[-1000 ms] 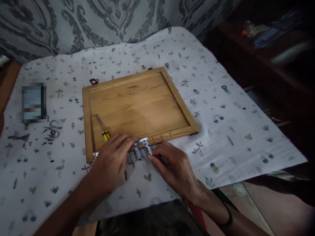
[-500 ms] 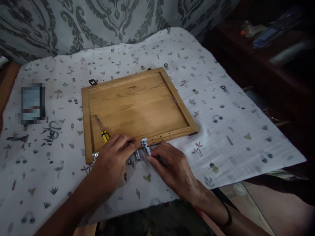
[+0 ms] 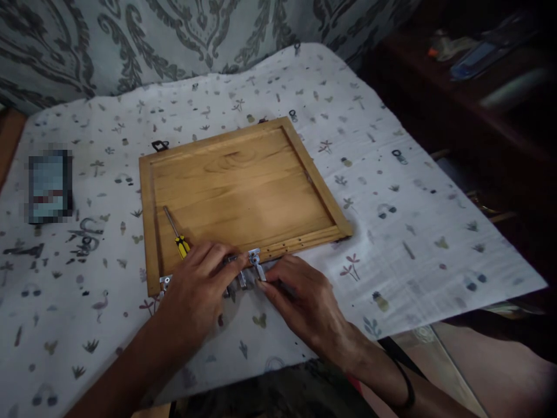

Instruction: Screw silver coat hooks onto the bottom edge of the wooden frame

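Note:
A wooden panel with a raised frame [image 3: 243, 186] lies flat on a patterned white cloth [image 3: 391, 232]. My left hand [image 3: 195, 290] rests on the panel's near edge, its fingers curled over small silver metal brackets [image 3: 241, 276] there. My right hand [image 3: 300, 302] lies just right of it, fingertips pinching the lower end of another silver bracket [image 3: 256, 261] at the frame's edge. A small screwdriver with a yellow and black handle [image 3: 176, 232] lies on the panel beside my left hand. A further bracket [image 3: 165, 281] shows at the panel's near left corner.
A blurred dark rectangular object [image 3: 49, 186] lies on the cloth at the left. Small black hangers [image 3: 159, 145] stick out from the panel's far edge. A patterned curtain [image 3: 174, 35] hangs behind. Dark furniture [image 3: 478, 87] stands at the right.
My left fingers have slid rightward over the bracket that showed between my hands. The view has shifted slightly; my right hand keeps its place on the other bracket.

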### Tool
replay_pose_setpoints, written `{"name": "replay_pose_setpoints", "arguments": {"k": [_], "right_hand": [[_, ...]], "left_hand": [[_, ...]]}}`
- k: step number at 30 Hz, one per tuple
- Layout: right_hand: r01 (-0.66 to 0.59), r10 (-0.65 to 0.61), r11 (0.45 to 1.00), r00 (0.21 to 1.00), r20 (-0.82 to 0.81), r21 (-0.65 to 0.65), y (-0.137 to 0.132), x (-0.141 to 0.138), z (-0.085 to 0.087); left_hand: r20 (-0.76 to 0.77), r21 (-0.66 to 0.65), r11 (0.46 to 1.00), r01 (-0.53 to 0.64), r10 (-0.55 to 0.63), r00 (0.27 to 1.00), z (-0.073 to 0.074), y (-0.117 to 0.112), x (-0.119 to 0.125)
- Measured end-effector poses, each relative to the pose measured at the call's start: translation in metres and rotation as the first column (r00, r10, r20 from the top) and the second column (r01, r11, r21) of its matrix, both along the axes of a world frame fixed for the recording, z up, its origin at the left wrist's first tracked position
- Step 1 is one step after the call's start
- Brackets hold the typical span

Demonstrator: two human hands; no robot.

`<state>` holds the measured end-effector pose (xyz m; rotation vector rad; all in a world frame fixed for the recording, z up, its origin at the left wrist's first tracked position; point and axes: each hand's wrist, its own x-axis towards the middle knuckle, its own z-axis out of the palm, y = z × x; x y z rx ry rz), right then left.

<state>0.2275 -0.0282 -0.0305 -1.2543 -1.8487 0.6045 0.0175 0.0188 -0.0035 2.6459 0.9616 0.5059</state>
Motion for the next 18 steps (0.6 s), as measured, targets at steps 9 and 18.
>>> {"name": "replay_pose_setpoints", "arguments": {"k": [9, 18], "right_hand": [[0.028, -0.027, 0.999, 0.999, 0.023, -0.025, -0.003, -0.001, -0.001], [-0.110, 0.082, 0.983, 0.978, 0.190, 0.144, 0.038, 0.003, 0.053]], "left_hand": [[-0.042, 0.019, 1.000, 0.005, -0.005, 0.999, 0.000, 0.000, 0.000], [-0.130, 0.010, 0.999, -0.038, 0.039, 0.991, -0.002, 0.000, 0.001]]}}
